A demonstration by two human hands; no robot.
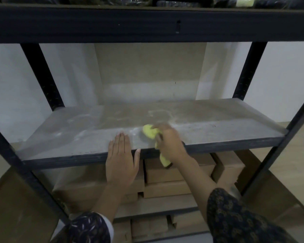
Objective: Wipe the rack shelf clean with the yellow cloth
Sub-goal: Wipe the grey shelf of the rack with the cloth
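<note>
- Wiping near the front edge of the dusty grey rack shelf (218,132), the right hand (168,142) is closed around the bunched yellow cloth (150,132).
- The left hand (120,155) lies open and flat, holding nothing.
- Risk: the cloth's dangling tail could drag dust onto the cardboard boxes (179,172) below.

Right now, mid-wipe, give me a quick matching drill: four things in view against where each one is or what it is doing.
Things:
1. left hand
2. right hand
3. yellow cloth
4. cardboard boxes

States:
A. stacked on the level under the grey shelf
B. bunched on the dusty shelf, tail hanging over the front edge
C. flat, palm down, fingers on the front edge of the shelf
D. closed around the cloth

Pairs: 1-C, 2-D, 3-B, 4-A
</note>
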